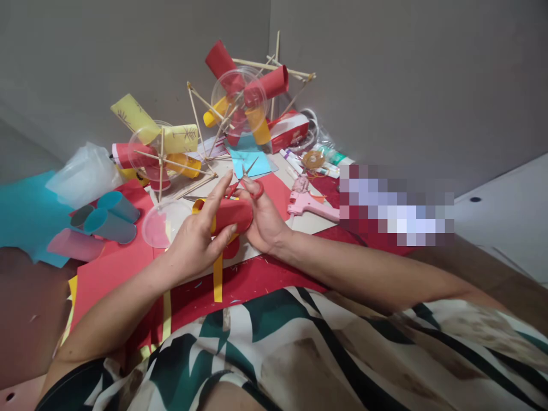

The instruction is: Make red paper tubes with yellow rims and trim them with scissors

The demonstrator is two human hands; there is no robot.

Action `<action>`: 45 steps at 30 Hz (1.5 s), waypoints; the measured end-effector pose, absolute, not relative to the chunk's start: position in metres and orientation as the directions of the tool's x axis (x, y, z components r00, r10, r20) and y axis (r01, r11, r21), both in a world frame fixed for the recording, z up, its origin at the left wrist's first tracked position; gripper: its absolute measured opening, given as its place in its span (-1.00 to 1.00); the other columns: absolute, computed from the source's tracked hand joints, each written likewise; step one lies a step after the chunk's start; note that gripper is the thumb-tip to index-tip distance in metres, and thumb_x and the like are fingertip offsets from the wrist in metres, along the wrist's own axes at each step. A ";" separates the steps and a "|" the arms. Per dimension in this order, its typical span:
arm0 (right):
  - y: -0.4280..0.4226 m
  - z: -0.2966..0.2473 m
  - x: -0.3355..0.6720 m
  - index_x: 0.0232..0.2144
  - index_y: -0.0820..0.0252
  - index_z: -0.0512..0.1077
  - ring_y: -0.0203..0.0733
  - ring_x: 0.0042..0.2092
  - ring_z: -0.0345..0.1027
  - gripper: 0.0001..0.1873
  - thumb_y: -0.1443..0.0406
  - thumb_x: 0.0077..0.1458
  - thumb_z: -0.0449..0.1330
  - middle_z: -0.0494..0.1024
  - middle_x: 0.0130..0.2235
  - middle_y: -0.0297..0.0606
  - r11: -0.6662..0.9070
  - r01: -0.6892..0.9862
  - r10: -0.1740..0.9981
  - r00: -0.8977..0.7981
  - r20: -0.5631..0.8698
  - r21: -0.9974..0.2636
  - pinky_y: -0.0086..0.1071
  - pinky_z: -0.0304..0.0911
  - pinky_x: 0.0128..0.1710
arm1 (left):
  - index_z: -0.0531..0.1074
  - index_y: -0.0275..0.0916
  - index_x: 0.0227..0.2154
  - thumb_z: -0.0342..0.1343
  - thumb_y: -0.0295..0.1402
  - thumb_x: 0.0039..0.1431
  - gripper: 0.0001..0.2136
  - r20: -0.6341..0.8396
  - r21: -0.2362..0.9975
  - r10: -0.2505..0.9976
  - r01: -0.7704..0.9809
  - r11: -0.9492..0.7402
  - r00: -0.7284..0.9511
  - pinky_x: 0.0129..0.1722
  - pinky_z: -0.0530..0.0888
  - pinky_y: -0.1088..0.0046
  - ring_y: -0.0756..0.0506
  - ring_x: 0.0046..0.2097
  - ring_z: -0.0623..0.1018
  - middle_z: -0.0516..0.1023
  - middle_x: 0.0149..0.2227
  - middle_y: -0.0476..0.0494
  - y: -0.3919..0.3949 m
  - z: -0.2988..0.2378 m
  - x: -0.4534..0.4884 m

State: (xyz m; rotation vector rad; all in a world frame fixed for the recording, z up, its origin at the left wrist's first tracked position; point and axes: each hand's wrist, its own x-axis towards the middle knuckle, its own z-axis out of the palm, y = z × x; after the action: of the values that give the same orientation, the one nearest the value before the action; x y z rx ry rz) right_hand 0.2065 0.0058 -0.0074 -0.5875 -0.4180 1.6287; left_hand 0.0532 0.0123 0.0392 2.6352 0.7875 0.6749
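A red paper tube (234, 216) with a yellow paper band at its left end lies between my hands. My left hand (199, 237) grips that left end, thumb on the near side and fingers across the top. The tube's right end rests in my right hand (268, 222), which also has red-handled scissors (257, 190) hooked on its thumb, blades pointing up and away. Below the tube hangs a yellow paper strip (218, 279). Just left of my left hand is a clear round plastic lid (160, 224). How the right fingers sit behind the tube is partly hidden.
Two stick-framed wheels with paper tubes, a yellow-and-red one (161, 154) and a red one (244, 94), stand behind. A pink glue gun (306, 202) lies right, near markers (293, 164). Blue cups (112, 220), a plastic bag (85, 174) and red paper (115, 274) are left.
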 end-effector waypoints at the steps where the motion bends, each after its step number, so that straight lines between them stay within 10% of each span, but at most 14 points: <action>1: 0.006 -0.007 0.206 -0.30 0.08 0.45 -0.07 -0.05 0.53 -0.59 -0.10 0.07 0.29 0.61 -0.31 -0.32 -0.132 -0.802 0.989 -0.064 -0.136 -0.582 -0.21 0.46 -0.05 | -0.09 -0.16 0.48 0.07 -0.37 0.31 -0.26 0.329 0.426 0.572 0.423 -0.800 0.751 0.22 0.48 0.26 -0.29 0.46 0.23 0.07 0.51 -0.29 0.013 0.039 0.054; 15: 0.009 -0.015 0.203 -0.26 0.07 0.46 0.03 -0.12 0.57 -0.50 -0.18 0.02 0.29 0.63 -0.35 -0.27 -0.189 -0.806 0.977 -0.095 -0.192 -0.560 -0.15 0.50 -0.18 | -0.01 -0.09 0.47 0.08 -0.30 0.30 -0.28 0.230 0.424 0.607 0.483 -0.766 0.761 0.08 0.53 0.28 -0.29 0.18 0.58 0.54 0.21 -0.23 0.016 0.044 0.058; 20: 0.013 -0.018 0.205 -0.37 0.09 0.43 -0.02 -0.27 0.56 -0.55 -0.15 0.07 0.22 0.58 -0.45 -0.30 -0.243 -0.845 0.967 -0.171 -0.188 -0.476 -0.18 0.49 -0.25 | -0.07 -0.21 0.48 0.05 -0.24 0.34 -0.28 0.298 0.232 0.563 0.514 -0.826 0.771 -0.02 0.53 0.21 -0.30 -0.05 0.66 0.64 -0.24 -0.21 0.008 0.041 0.061; 25: 0.013 -0.019 0.206 -0.36 0.12 0.46 -0.15 -0.44 0.46 -0.57 -0.11 0.07 0.24 0.57 -0.50 -0.33 -0.258 -0.850 0.954 -0.150 -0.258 -0.459 -0.29 0.40 -0.40 | -0.18 -0.13 0.50 0.01 -0.31 0.40 -0.28 0.440 0.101 0.449 0.454 -0.885 0.777 -0.03 0.52 0.26 -0.21 -0.10 0.64 0.60 -0.25 -0.13 0.006 0.034 0.058; 36: 0.010 -0.008 0.221 -0.25 0.08 0.49 -0.09 -0.10 0.51 -0.47 -0.21 0.04 0.27 0.65 -0.21 -0.24 -0.037 -0.738 0.994 0.044 -0.103 -0.674 -0.26 0.44 -0.16 | -0.05 -0.17 0.46 0.08 -0.54 0.30 -0.28 0.562 -0.258 0.228 0.430 -0.865 0.795 0.08 0.43 0.22 -0.12 -0.26 0.56 0.65 -0.23 -0.11 -0.003 0.037 0.008; 45: 0.003 -0.019 0.213 -0.23 0.11 0.57 -0.07 -0.09 0.50 -0.52 -0.13 0.03 0.30 0.66 -0.16 -0.17 -0.185 -0.631 0.980 -0.180 -0.090 -0.753 -0.23 0.42 -0.13 | 0.19 -0.24 0.34 0.03 -0.46 0.32 -0.47 0.291 -0.002 0.492 0.515 -0.857 0.821 0.19 0.43 0.07 -0.13 -0.17 0.60 0.63 -0.21 -0.14 0.011 0.033 -0.018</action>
State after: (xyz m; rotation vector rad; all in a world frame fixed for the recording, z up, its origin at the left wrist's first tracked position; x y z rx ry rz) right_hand 0.2127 0.0029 -0.0191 -0.6988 -0.6880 1.6687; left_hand -0.0181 0.0109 0.0327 3.0742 0.8516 0.4558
